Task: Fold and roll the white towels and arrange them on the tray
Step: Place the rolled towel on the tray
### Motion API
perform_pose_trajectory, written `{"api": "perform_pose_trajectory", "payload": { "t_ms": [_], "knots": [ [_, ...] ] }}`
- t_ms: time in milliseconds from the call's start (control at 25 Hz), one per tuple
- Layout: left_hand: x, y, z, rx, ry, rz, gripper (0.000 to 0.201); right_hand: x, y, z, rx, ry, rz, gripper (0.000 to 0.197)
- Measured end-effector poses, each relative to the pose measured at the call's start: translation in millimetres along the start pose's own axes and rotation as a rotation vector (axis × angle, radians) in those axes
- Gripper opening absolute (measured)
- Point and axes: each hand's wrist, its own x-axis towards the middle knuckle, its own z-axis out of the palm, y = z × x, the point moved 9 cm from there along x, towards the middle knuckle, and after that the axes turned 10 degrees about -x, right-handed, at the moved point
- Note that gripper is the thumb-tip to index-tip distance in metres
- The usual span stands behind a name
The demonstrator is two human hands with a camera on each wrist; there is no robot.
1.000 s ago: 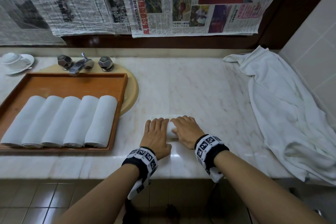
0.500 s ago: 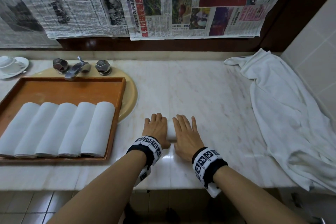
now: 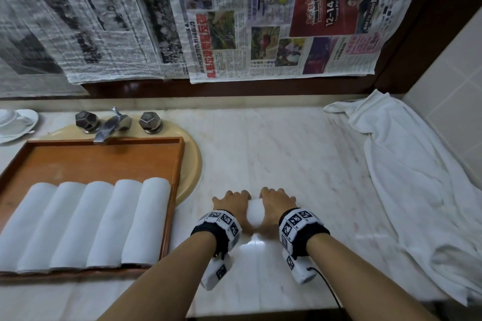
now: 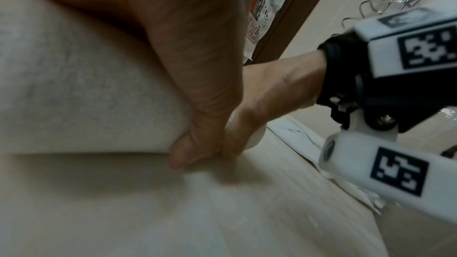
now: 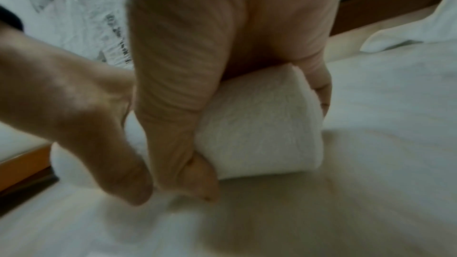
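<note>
A rolled white towel [image 3: 255, 212] lies on the marble counter [image 3: 300, 154], mostly covered by both hands. My left hand [image 3: 232, 203] holds its left half and my right hand [image 3: 276, 203] its right half. On both hands the fingers curl over the far side and the thumbs press the near side. The right wrist view shows the roll [image 5: 259, 130] under my right hand [image 5: 197, 46], thumb tucked at its base. In the left wrist view the roll [image 4: 86, 95] fills the left side. Several finished rolls [image 3: 91, 221] lie side by side in the wooden tray [image 3: 104, 142].
A large loose white towel [image 3: 417, 190] is heaped along the right side of the counter against the tiled wall. The tray sits over a beige basin [image 3: 193, 164] with a metal faucet [image 3: 112, 125]. A cup and saucer [image 3: 15, 122] stand far left. Newspapers hang on the back wall.
The flat end of the towel ahead of my hands has been rolled up. My fingers, earlier laid flat on the roll, now curl over it.
</note>
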Motion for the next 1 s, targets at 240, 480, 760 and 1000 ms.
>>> {"api": "perform_pose_trajectory", "payload": {
  "t_ms": [240, 480, 760, 1000],
  "knots": [
    [-8, 0, -19, 0.136, -0.084, 0.088, 0.061, -11, -9, 0, 0.074, -0.022, 0.087, 0.07],
    [-43, -47, -120, 0.174, 0.057, 0.209, 0.065, -18, -75, -84, 0.196, 0.196, -0.014, 0.062],
    [-76, -163, -209, 0.079, 0.071, 0.114, 0.071, -5, -195, -156, 0.249, 0.47, -0.108, 0.07],
    [-55, -259, -208, -0.084, 0.076, 0.009, 0.08, 20, -216, -78, 0.672, 0.293, 0.069, 0.066]
  ]
}}
